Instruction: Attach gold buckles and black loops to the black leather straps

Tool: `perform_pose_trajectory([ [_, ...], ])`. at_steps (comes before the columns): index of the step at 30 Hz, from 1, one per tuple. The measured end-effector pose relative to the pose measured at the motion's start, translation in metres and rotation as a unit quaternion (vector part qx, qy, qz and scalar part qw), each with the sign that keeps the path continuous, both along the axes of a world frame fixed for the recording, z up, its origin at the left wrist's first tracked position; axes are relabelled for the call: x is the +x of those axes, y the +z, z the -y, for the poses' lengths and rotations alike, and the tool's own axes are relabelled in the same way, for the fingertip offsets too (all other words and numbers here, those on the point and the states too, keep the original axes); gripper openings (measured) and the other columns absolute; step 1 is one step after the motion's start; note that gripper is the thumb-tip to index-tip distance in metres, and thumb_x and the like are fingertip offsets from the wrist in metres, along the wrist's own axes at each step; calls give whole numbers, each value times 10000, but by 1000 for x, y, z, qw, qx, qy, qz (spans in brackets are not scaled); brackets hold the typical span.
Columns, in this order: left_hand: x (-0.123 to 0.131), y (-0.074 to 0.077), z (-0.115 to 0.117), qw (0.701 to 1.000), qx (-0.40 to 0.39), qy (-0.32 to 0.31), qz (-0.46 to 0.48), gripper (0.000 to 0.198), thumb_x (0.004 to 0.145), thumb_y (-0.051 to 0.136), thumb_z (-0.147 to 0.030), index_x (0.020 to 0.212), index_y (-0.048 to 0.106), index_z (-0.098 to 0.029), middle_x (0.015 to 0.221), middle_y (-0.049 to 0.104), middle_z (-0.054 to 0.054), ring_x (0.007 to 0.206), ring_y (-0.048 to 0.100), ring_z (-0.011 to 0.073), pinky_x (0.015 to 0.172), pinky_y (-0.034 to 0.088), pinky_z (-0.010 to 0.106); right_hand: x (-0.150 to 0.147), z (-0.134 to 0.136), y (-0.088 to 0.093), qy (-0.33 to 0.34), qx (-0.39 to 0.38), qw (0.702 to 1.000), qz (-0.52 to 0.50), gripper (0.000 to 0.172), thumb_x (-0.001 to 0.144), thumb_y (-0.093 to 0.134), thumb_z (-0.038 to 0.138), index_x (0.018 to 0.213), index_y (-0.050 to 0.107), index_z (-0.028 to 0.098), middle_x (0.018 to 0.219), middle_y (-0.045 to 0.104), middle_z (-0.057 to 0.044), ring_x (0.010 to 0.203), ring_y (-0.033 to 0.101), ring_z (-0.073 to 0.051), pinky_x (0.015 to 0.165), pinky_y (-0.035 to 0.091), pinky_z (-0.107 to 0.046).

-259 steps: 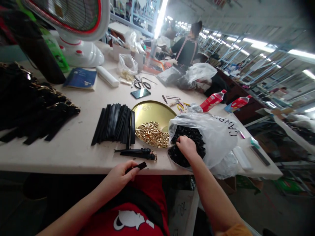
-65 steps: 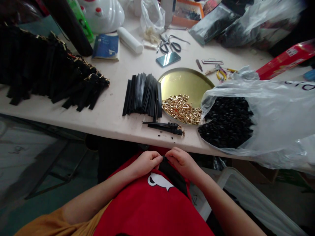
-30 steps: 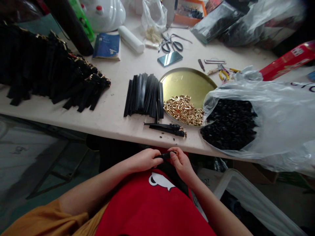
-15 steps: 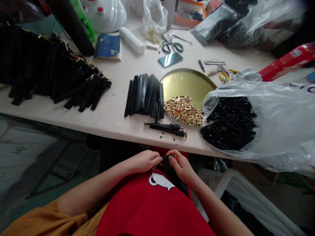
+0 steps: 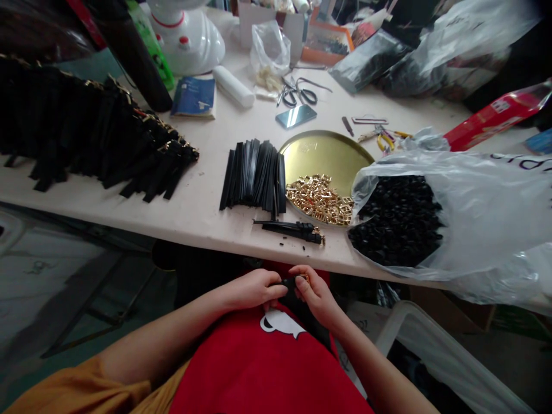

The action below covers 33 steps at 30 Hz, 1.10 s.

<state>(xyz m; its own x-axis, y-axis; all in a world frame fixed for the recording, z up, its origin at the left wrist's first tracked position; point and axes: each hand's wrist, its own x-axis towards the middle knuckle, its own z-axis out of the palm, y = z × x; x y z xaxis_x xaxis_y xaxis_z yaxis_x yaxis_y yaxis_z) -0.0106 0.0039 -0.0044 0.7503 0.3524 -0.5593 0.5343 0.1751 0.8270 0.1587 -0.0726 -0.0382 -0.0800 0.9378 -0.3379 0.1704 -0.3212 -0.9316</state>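
Note:
Just below the table's front edge, my left hand (image 5: 259,289) and my right hand (image 5: 314,293) pinch a short black strap (image 5: 290,284) between them. A bit of gold metal, apparently a buckle, shows at the right fingers; most of the strap is hidden by my fingers. On the table ahead lie a few finished-looking straps with gold buckles (image 5: 293,231). Behind them is a row of plain black straps (image 5: 253,175). Gold buckles (image 5: 321,198) are heaped on a round gold tray (image 5: 328,149). A clear plastic bag (image 5: 478,213) spills small black loops (image 5: 397,221).
A large pile of buckled black straps (image 5: 86,132) covers the left of the table. Further back are a blue book (image 5: 194,96), a phone (image 5: 296,116), scissors (image 5: 299,92), pliers (image 5: 385,140) and a red bottle (image 5: 491,119). A white bin (image 5: 414,322) stands below at right.
The camera view has tilted slightly, so the table things sit a little lower. My hands still hold the strap, with the left fingers slightly shifted on it.

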Motion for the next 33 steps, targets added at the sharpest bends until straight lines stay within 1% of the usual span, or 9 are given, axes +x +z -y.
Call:
perform_pose_trajectory([
  [3,2,3,2,1000,-19,6,-3,262,796,419,-392,714,489,-154,616,561,-5,509,536,110,471,415,200,-3,1,3,7,3,1000,-23,271,861,384,402,1007,459,186,606,418,42,527,399,-104,481,315,-228],
  [8,8,6,9,1000,17,-2,-13,260,809,383,-387,744,486,-157,638,569,1,520,535,115,448,398,194,-7,6,0,-12,15,998,-61,284,853,398,421,1001,469,190,648,423,33,540,400,-97,487,322,-225],
  [11,8,8,6,997,74,-26,-28,273,812,379,-383,734,511,-157,629,572,-2,529,519,112,466,372,196,-4,7,-3,-19,-3,999,-51,287,861,378,431,986,457,186,620,441,39,520,407,-95,476,317,-222],
  [16,6,16,-3,981,160,-78,-82,270,812,387,-342,696,547,-159,602,593,1,520,511,114,474,334,203,2,3,-1,3,-12,1000,-13,301,841,405,465,711,420,193,538,414,57,487,372,-86,470,298,-217],
  [21,21,24,-3,957,262,-100,-78,233,827,383,-268,716,562,-169,692,635,24,594,546,134,545,354,216,5,1,10,-47,-22,997,-64,296,829,403,491,741,397,207,523,350,78,453,322,-81,436,261,-208],
  [24,34,28,-14,924,354,-121,-78,264,846,391,-332,766,582,-169,764,638,48,676,565,169,588,370,241,15,-9,18,-65,-3,997,-37,310,831,393,498,736,414,203,541,386,64,469,346,-89,451,280,-216],
  [27,43,31,-38,869,475,-112,-79,279,838,436,-399,865,586,-164,888,615,72,809,563,204,677,385,272,30,-29,25,-96,77,988,97,338,842,383,484,668,430,197,561,429,36,524,399,-111,500,308,-234],
  [29,47,30,-55,827,547,-97,-86,267,832,470,-380,949,565,-160,966,585,86,901,537,220,744,376,298,41,-44,26,-118,129,956,233,335,847,387,467,684,477,188,596,476,10,567,436,-133,538,317,-251],
  [33,50,17,-75,761,626,-118,-119,192,863,421,-221,992,537,-140,942,578,98,921,513,231,756,356,342,51,-64,14,-122,181,866,450,334,855,387,427,935,566,156,796,580,-74,695,511,-190,619,344,-288],
])
